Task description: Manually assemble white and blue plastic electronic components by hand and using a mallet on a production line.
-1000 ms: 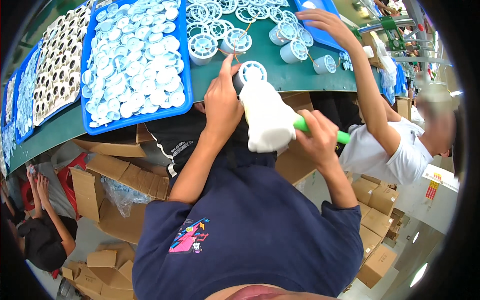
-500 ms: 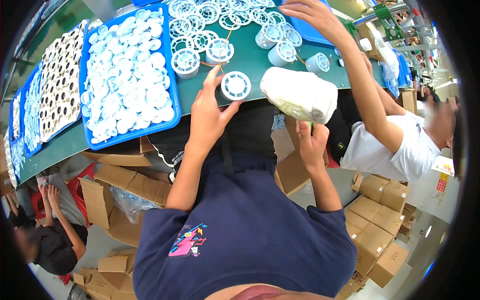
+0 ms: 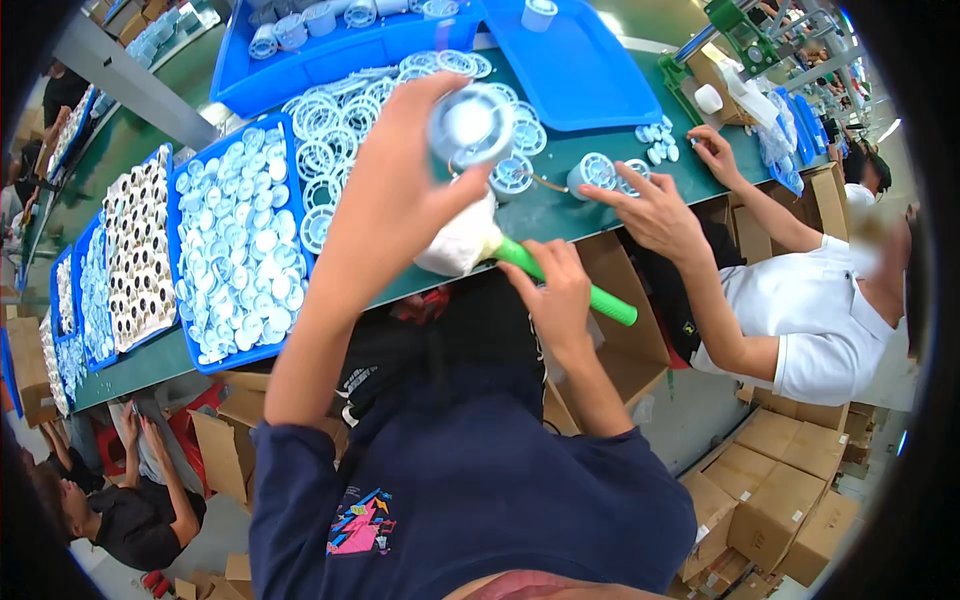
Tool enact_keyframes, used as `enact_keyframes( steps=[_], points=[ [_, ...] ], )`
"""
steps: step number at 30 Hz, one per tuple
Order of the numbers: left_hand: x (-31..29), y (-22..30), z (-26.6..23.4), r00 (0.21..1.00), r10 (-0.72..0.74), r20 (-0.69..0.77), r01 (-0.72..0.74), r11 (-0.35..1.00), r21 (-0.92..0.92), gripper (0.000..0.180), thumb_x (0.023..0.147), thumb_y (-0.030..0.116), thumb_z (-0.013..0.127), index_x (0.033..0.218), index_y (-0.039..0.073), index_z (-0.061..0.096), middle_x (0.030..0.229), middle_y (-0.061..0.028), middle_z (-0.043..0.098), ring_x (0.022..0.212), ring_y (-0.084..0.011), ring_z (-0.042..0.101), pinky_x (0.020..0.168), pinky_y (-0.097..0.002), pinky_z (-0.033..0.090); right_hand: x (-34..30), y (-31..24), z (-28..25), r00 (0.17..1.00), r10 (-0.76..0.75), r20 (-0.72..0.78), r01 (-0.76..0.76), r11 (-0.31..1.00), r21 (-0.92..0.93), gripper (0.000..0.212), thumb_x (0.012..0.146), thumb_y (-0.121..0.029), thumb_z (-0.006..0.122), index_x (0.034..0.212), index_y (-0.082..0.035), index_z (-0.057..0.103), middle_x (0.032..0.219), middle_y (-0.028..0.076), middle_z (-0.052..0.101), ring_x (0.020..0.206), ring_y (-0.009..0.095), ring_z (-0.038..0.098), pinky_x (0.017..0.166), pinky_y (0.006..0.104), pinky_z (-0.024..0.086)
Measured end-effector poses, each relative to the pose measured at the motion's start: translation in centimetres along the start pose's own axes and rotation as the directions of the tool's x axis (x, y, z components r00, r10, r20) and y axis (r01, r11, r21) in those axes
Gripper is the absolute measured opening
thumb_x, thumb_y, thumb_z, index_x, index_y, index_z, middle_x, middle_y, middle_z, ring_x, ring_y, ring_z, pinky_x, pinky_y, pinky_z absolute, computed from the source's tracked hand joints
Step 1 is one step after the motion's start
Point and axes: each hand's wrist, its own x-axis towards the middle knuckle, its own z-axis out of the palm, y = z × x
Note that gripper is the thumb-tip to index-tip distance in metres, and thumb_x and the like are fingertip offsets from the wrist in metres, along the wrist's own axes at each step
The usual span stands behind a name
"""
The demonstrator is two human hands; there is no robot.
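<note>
- Left of the frame: a blue tray (image 3: 250, 356) heaped with pale blue discs (image 3: 240, 240) on the green table (image 3: 565, 150).
- Upper centre-left: pale openwork rings (image 3: 322, 120) lie piled beside that tray.
- Upper centre: the person's left hand (image 3: 395, 185) is raised, thumb and fingers curved around a round pale part (image 3: 470, 128), blurred, its round end showing.
- Centre: a mallet's white head (image 3: 458, 243) is partly hidden by the left hand; its green handle (image 3: 610, 305) slants down rightward.
- Just right of centre: the right hand (image 3: 560, 290) is closed around that handle.
- Upper right: a co-worker's hand (image 3: 655, 212) is beside a pale cup (image 3: 588, 178).
</note>
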Motion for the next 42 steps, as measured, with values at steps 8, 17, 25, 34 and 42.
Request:
enact_keyframes(
  steps=[8, 17, 25, 34, 42],
  points=[
    [16.0, -10.5, 17.0, 0.941, 0.025, 0.336, -0.075, 0.988, 0.136, 0.066, 0.074, 0.021, 0.087, 0.127, -0.003, 0.055, 0.121, -0.0293, 0.064, 0.111, -0.0473, 0.065, 0.096, -0.0494, 0.055, -0.2, -1.0, 0.2, 0.996, 0.077, -0.048, -0.078, 0.996, -0.029, 0.033, 0.077, -0.017, 0.09, 0.104, -0.006, 0.074, 0.098, 0.011, 0.056, 0.092, 0.032, 0.054, 0.079, 0.043, 0.047],
    [13.9, -7.5, 14.4, 0.956, 0.213, 0.2, -0.272, 0.899, 0.344, 0.081, 0.081, 0.026, 0.085, 0.144, -0.004, 0.044, 0.119, -0.0256, 0.065, 0.108, -0.0429, 0.066, 0.095, -0.0489, 0.054, 0.9, -0.8, 1.3, 0.997, 0.075, -0.019, -0.076, 0.996, -0.056, 0.035, 0.077, -0.02, 0.09, 0.105, -0.007, 0.075, 0.104, 0.011, 0.06, 0.098, 0.033, 0.054, 0.085, 0.0452, 0.045],
    [-14.4, -2.4, 4.3, 0.9, -0.244, -0.36, 0.303, 0.946, 0.114, 0.022, 0.089, 0.001, 0.074, 0.108, 0.001, 0.065, 0.099, -0.015, 0.066, 0.092, -0.0317, 0.065, 0.081, -0.0421, 0.052, 2.5, -1.4, 2.6, 0.99, 0.01, -0.143, -0.005, 0.999, 0.032, 0.049, 0.077, -0.01, 0.087, 0.122, -0.006, 0.069, 0.122, 0.014, 0.058, 0.114, 0.036, 0.052, 0.099, 0.0473, 0.043],
    [-13.8, -5.7, 6.3, 0.82, -0.35, -0.453, 0.423, 0.904, 0.066, 0.079, 0.092, 0.007, 0.075, 0.158, -0.001, 0.033, 0.151, -0.0282, 0.046, 0.138, -0.0455, 0.048, 0.114, -0.0497, 0.04, 5.5, -3.3, 5.3, 0.906, -0.312, -0.284, 0.369, 0.913, 0.173, 0.031, 0.081, 0.001, 0.081, 0.109, -0.005, 0.07, 0.113, 0.013, 0.062, 0.106, 0.033, 0.057, 0.091, 0.0449, 0.047],
    [-12.2, -9.3, 5.5, 0.888, -0.231, -0.397, 0.297, 0.949, 0.111, 0.075, 0.082, 0.001, 0.081, 0.148, 0.0, 0.046, 0.141, -0.0255, 0.052, 0.13, -0.0466, 0.051, 0.105, -0.0513, 0.044, 15.5, -14.6, 8.4, 0.711, -0.685, 0.155, 0.606, 0.71, 0.358, 0.018, 0.09, -0.002, 0.069, 0.107, -0.005, 0.075, 0.1, 0.011, 0.07, 0.093, 0.033, 0.07, 0.077, 0.0408, 0.057]
  ],
)
